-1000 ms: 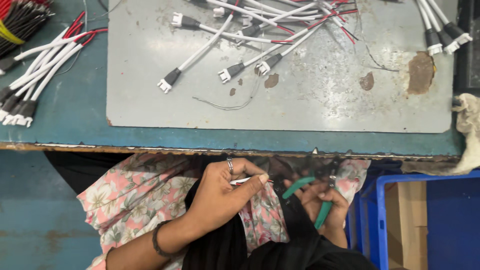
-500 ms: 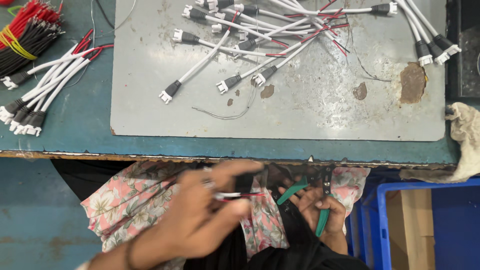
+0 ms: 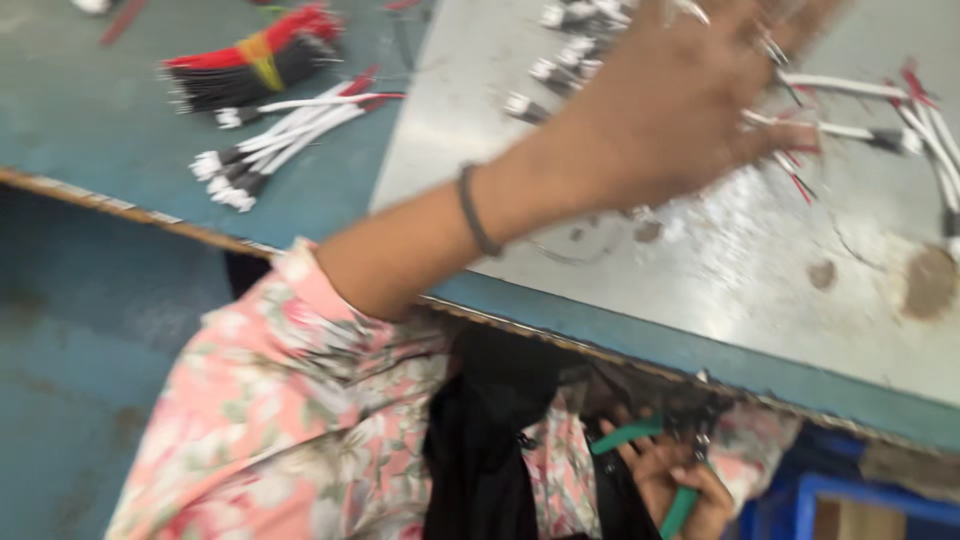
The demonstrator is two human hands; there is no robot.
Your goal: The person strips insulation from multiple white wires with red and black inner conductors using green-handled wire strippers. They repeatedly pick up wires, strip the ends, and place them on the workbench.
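The white cable leads with connector ends (image 3: 860,110) lie loosely crossed on the grey metal sheet (image 3: 720,260), and the left hand (image 3: 680,90) is stretched out over them, fingers spread and blurred; whether it has one pinched I cannot tell, though a thin lead seems to run past its fingertips. Below the sheet's near edge, down in the lap, the right hand (image 3: 675,480) is closed around green-handled cutters (image 3: 650,460). Left of the sheet, on the blue bench top (image 3: 120,120), a tidy bunch of white leads (image 3: 270,140) lies beside a banded bundle of red and black wires (image 3: 250,65). Judging by that, some leads look sorted aside, while the heap on the sheet remains to be handled.
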